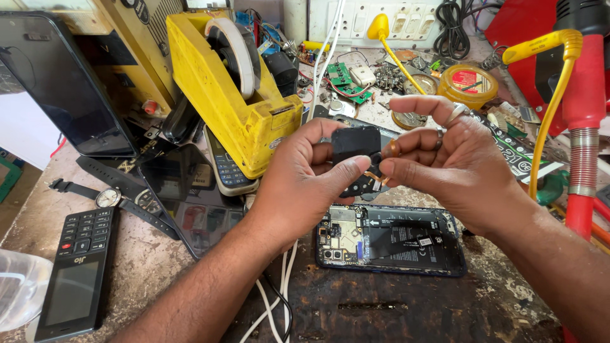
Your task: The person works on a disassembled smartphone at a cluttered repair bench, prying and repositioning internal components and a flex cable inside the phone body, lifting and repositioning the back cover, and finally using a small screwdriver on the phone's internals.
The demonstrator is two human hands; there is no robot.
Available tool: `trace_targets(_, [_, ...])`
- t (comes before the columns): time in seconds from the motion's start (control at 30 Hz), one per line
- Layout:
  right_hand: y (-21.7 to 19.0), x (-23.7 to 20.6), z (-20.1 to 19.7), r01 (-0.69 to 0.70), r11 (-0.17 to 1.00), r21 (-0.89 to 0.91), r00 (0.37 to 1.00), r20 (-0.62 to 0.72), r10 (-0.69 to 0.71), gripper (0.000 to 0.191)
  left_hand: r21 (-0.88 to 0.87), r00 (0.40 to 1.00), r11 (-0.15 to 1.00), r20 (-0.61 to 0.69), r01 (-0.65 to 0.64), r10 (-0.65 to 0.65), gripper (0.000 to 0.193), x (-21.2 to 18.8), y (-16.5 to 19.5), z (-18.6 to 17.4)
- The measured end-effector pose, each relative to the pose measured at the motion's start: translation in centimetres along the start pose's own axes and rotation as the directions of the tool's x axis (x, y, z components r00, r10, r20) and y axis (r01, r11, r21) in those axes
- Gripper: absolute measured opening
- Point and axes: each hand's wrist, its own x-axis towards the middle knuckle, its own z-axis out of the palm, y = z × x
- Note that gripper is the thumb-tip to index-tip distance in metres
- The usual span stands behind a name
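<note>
While both hands meet above the bench, they share 1 small black part (pixel 356 147) with a thin orange flex strip (pixel 376 176) hanging from its lower edge. The left hand (pixel 304 174) grasps the part from the left, thumb pressed across its lower front. The right hand (pixel 454 162) pinches the right edge with thumb and fingers; 2 rings show on its fingers. The part is held in the air, directly above the opened phone (pixel 391 240), which lies back-off on the dark mat (pixel 381 305) with its board and battery exposed.

The flex looks like the weak point: it bends sharply between the 2 thumbs, and a tighter squeeze or a twist of either wrist could crease or tear it. A slip would likely drop the part onto the bare board below, and could scratch or knock small components. The rings sit near the exposed metal, so a careless lowering of the right hand might scrape a contact.

Around the hands the bench is crowded: a yellow tape dispenser (pixel 235 95) just behind the left hand, a keypad phone (pixel 79 273) and a wristwatch (pixel 109 197) at left, white cables (pixel 273 305) running under the left forearm, and a red tool (pixel 588 127) at the right edge.
</note>
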Motion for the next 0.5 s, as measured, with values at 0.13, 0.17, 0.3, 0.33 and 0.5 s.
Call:
trace_targets(0.13, [-0.25,-0.09,0.37,0.009,0.998,-0.062,0.999,-0.036,-0.011,0.069,-0.045,0.999,0.999,0.038,0.017,-0.015,0.030,0.00,-0.08,0.04])
trace_targets(0.17, [-0.33,-0.13,0.46,0.007,0.998,-0.070,0.999,-0.051,-0.011,0.069,-0.075,0.999,0.997,0.051,0.023,-0.019,0.030,0.01,-0.12,0.07])
trace_targets(0.3, [-0.64,-0.11,0.56,-0.072,0.996,-0.051,0.988,-0.140,0.064,0.065,-0.139,0.998,0.989,0.057,0.041,-0.034,0.028,0.07,-0.22,-0.06])
trace_targets(0.33, [-0.68,-0.08,0.49,-0.083,0.994,-0.069,0.986,-0.149,0.072,0.064,-0.147,0.997,0.988,0.065,0.046,-0.036,0.029,0.10,-0.22,-0.17])
trace_targets(0.5, [-0.32,0.10,0.14,-0.022,0.999,-0.039,0.993,-0.116,0.017,0.059,-0.148,0.994,0.989,0.105,0.025,-0.009,0.030,0.09,-0.48,-0.09])
